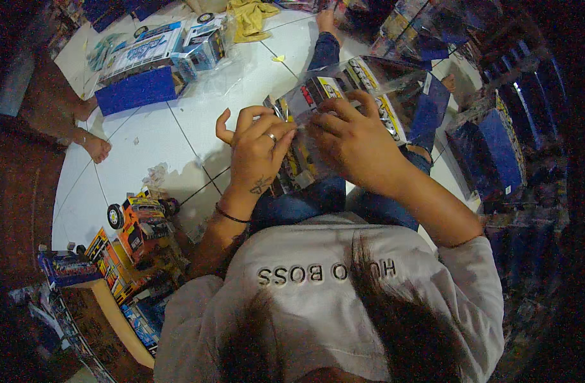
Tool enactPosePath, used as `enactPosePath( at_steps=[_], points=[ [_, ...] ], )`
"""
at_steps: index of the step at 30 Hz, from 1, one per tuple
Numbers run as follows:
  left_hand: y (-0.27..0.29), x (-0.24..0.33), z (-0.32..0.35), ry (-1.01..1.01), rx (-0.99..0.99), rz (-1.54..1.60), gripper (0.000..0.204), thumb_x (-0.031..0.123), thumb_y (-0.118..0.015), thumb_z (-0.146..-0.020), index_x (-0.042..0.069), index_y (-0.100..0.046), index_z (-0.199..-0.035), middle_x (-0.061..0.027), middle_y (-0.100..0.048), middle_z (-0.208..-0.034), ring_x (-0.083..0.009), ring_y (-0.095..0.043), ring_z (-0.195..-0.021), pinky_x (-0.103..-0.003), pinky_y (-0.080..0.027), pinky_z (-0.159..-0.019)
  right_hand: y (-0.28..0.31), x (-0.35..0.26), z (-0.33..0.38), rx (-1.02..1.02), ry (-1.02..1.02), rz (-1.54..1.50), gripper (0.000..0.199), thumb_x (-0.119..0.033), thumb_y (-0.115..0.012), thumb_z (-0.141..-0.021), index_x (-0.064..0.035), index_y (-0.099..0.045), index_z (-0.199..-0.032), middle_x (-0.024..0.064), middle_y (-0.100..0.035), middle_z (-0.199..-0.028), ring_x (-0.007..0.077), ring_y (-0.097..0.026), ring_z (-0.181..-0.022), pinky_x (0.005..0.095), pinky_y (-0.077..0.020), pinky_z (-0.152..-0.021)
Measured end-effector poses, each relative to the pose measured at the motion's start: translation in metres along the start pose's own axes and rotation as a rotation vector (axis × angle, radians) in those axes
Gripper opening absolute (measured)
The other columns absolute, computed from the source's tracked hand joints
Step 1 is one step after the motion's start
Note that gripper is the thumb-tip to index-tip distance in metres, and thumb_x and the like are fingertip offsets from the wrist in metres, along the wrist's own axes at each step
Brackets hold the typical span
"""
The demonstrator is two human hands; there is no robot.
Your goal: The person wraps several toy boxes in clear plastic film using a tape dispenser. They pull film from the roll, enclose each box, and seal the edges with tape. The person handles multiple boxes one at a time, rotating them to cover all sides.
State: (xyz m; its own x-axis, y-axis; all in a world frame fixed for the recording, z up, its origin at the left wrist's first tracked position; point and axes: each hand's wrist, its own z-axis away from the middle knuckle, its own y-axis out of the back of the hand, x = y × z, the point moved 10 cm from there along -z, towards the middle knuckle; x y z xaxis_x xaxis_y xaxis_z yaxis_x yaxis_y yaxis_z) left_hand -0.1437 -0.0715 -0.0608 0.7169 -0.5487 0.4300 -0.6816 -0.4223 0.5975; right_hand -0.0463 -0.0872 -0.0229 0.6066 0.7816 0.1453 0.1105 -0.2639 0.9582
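Observation:
A toy vehicle in a yellow, black and white printed package [388, 116] lies across my lap, inside clear plastic wrap [404, 80]. A dark blue panel [431, 108] shows at its right end. My left hand [257, 140], with a ring on one finger, pinches the plastic at the package's left part between thumb and forefinger. The other fingers are curled loosely. Just to the right, my right hand [359, 143] bends over the package with its fingertips drawn together on the plastic. Both hands cover the middle of the package, and the right fingertips are partly hidden.
A blue and white toy truck [145, 51] in plastic lies at the far left, near a yellow cloth [251, 19]. An orange toy truck [145, 230] stands by a cardboard box [104, 306]. Wrapped packages [497, 150] line the right. Another person's foot [98, 147] is at the left.

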Motion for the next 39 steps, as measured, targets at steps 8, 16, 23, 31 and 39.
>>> enactPosePath(
  at_steps=[8,16,23,31,39],
  points=[
    [0.01,-0.007,-0.003,0.084,-0.054,0.065,0.01,0.019,-0.073,-0.075,0.017,-0.071,-0.084,0.004,-0.061,-0.091,-0.0181,-0.053,-0.104,-0.046,-0.018,-0.103,-0.009,0.005,0.011,-0.001,-0.024,-0.019,0.022,-0.02,-0.063,-0.072,-0.0068,-0.071,-0.088,0.0039,-0.058,-0.112,0.023,-0.048,-0.113,0.0561,-0.0263,-0.105],
    [-0.002,0.02,-0.036,-0.097,-0.101,0.155,0.011,0.015,-0.073,-0.075,0.011,-0.068,-0.084,-0.0015,-0.063,-0.09,-0.0235,-0.058,-0.094,-0.041,-0.035,-0.091,-0.01,0.008,0.021,0.018,-0.094,-0.064,0.023,-0.02,-0.06,-0.074,-0.0077,-0.071,-0.091,0.0079,-0.055,-0.117,0.0275,-0.044,-0.121,0.0579,-0.0222,-0.108],
    [-0.023,0.02,-0.017,-0.273,-0.152,0.371,0.045,0.029,-0.076,-0.073,0.003,-0.063,-0.108,-0.0137,-0.061,-0.109,-0.033,-0.058,-0.103,-0.044,-0.043,-0.092,-0.004,0.009,0.023,0.153,-0.213,-0.022,0.03,-0.025,-0.063,-0.075,-0.0076,-0.07,-0.098,0.0111,-0.046,-0.132,0.0305,-0.036,-0.13,0.0539,-0.0244,-0.104],
    [-0.049,0.036,0.022,-0.223,-0.259,0.289,0.1,0.041,-0.081,-0.059,0.006,-0.038,-0.142,-0.0156,-0.039,-0.14,-0.0364,-0.034,-0.133,-0.049,-0.024,-0.111,0.03,0.125,0.26,0.598,-0.953,0.208,0.048,-0.024,-0.078,-0.07,-0.0065,-0.064,-0.113,0.0162,-0.056,-0.125,0.0364,-0.044,-0.122,0.0439,-0.0334,-0.104],
    [-0.055,0.089,0.024,-0.154,-0.151,0.228,0.093,0.031,-0.079,-0.062,0.004,-0.038,-0.141,-0.0173,-0.039,-0.141,-0.0371,-0.035,-0.132,-0.049,-0.024,-0.111,-0.364,0.146,0.698,0.823,-2.147,-1.447,0.057,-0.049,-0.073,-0.077,-0.0053,-0.059,-0.111,0.018,-0.063,-0.095,0.0313,-0.062,-0.078,0.0484,-0.0505,-0.064]
  ],
)
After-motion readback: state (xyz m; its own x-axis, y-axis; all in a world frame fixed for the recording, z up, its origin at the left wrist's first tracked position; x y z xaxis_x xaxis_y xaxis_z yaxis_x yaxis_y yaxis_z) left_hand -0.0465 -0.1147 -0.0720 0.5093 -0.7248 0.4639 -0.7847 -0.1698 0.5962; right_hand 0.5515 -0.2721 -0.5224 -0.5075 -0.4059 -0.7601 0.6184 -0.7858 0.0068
